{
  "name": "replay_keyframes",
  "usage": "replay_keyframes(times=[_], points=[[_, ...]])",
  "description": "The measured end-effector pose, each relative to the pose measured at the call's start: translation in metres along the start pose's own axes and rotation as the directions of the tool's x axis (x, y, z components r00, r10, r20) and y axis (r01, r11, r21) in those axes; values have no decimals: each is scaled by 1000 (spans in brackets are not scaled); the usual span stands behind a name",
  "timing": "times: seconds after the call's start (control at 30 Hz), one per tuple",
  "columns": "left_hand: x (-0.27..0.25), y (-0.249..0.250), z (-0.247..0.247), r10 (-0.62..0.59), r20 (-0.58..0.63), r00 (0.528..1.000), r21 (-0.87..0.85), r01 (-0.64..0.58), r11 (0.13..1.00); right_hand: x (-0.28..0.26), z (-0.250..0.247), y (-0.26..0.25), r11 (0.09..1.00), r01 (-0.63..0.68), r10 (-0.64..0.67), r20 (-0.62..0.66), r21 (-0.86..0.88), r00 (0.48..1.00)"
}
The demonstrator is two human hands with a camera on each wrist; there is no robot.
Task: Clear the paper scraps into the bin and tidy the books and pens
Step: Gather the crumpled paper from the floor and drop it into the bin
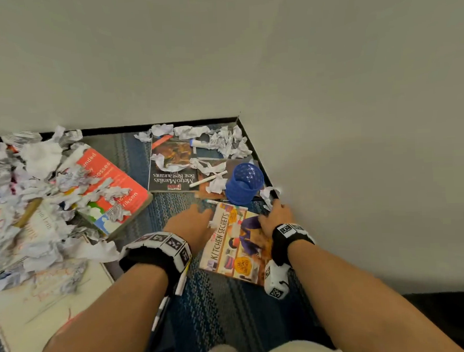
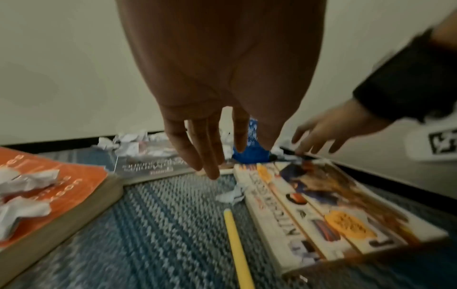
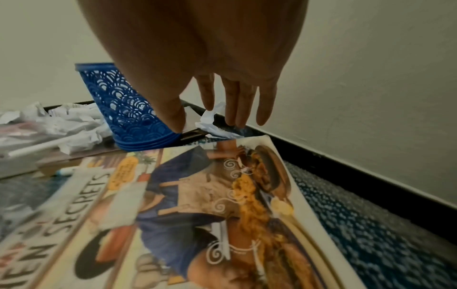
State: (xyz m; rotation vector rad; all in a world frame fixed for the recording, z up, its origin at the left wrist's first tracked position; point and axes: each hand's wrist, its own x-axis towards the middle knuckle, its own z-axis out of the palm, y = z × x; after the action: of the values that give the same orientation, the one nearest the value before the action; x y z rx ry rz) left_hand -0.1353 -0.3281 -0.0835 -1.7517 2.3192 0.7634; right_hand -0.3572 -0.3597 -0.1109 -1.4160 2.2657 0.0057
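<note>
Paper scraps (image 1: pixel 26 169) hide most of the left books (image 1: pixel 111 186).

On a carpeted floor (image 1: pixel 220 304) in a wall corner, the Kitchen Secrets book (image 1: pixel 235 245) lies nearest the person, close to the right wall. Behind it stands a mesh pen cup (image 1: pixel 244 184), with a paper scrap (image 1: pixel 269 194) to its right against the wall's base. Behind and left of the cup lies the Metro Manila restaurants book (image 1: pixel 172 165), with scraps and a pen (image 1: pixel 208 179) on it. Far left, another book (image 1: pixel 111 186) lies under a heap of scraps (image 1: pixel 22 206). A pencil (image 2: pixel 238 248) lies on the floor left of the Kitchen Secrets book.
</note>
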Motion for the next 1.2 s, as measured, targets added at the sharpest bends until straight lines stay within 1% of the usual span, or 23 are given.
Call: replay_keyframes(times=[0.03, 0.07, 0.1, 0.2, 0.23, 0.3, 0.37, 0.4, 0.47, 0.53, 0.6, 0.63, 0.67, 0.7, 0.73, 0.77, 0.83, 0.9, 1.0, 1.03, 1.07, 1.17, 1.2], points=[[5, 0, 5, -43, 69, 997, -14, 44, 999, 5, 2, 1, 1000, -3, 2, 24, 2, 1000], [10, 0, 10, -77, 106, 991, -38, 81, 996, 9, 5, 1, 1000, 7, -7, 37, -5, 999], [14, 1, 15, -102, 113, 988, -67, 110, 992, 13, 8, 2, 1000, 15, -14, 48, -19, 999], [36, 1, 27, -150, 73, 986, -104, 157, 982, 34, 20, 3, 998, 49, -47, 51, -34, 998], [45, 0, 33, -154, 81, 985, -112, 162, 980, 42, 24, 5, 998, 66, -65, 39, -26, 997], [62, 0, 41, -118, 120, 986, -121, 133, 984, 55, 30, 8, 993, 114, -114, -25, 0, 993], [74, 2, 46, -93, 120, 988, -106, 106, 989, 65, 31, 12, 990, 142, -143, -83, -9, 986], [77, 2, 49, -96, 111, 989, -98, 107, 989, 70, 30, 13, 987, 154, -157, -90, -43, 983], [79, 4, 52, -90, 122, 988, -119, 105, 987, 76, 25, 13, 968, 166, -178, -43, -190, 983], [78, 2, 52, -69, 138, 988, -149, 90, 985, 78, 19, 13, 922, 192, -201, 8, -337, 980], [81, -6, 47, -27, 104, 994, -134, 41, 990, 76, 14, 13, 873, 232, -223, 71, -430, 972], [86, -11, 41, -16, 74, 997, -111, 25, 994, 75, 11, 13, 865, 241, -230, 78, -440, 970], [92, -18, 33, -10, 41, 999, -83, 14, 996, 75, 10, 13, 876, 240, -241, 50, -419, 969], [100, -25, 23, -9, 3, 1000, -57, 9, 998, 72, 9, 13, 906, 228, -251, -19, -355, 968], [107, -32, 9, -25, -20, 1000, -46, 24, 999, 68, 8, 12, 942, 219, -256, -125, -252, 958], [114, -38, -6, -29, -34, 999, 3, 29, 1000, 62, 8, 9, 968, 215, -240, -240, -126, 941], [127, -46, -39, -63, -65, 996, 57, 66, 996, 48, 2, -2, 966, 230, -165, -404, 119, 900], [136, -52, -63, -26, -87, 996, 84, 33, 996, 39, -8, -15, 928, 286, -144, -481, 237, 865], [156, -52, -68, 84, -153, 985, 126, -65, 990, 51, -27, -30, 887, 381, -208, -512, 260, 833], [161, -51, -63, 114, -165, 980, 184, -83, 979, 58, -34, -35, 874, 416, -251, -498, 253, 830], [165, -48, -57, 123, -157, 980, 220, -87, 972, 66, -41, -42, 865, 444, -296, -475, 236, 829], [176, -46, -28, 94, -82, 992, 290, -66, 955, 91, -56, -58, 879, 465, -399, -366, 109, 841], [176, -44, -21, 89, -86, 992, 319, -57, 946, 98, -57, -62, 882, 466, -420, -332, 68, 845]])
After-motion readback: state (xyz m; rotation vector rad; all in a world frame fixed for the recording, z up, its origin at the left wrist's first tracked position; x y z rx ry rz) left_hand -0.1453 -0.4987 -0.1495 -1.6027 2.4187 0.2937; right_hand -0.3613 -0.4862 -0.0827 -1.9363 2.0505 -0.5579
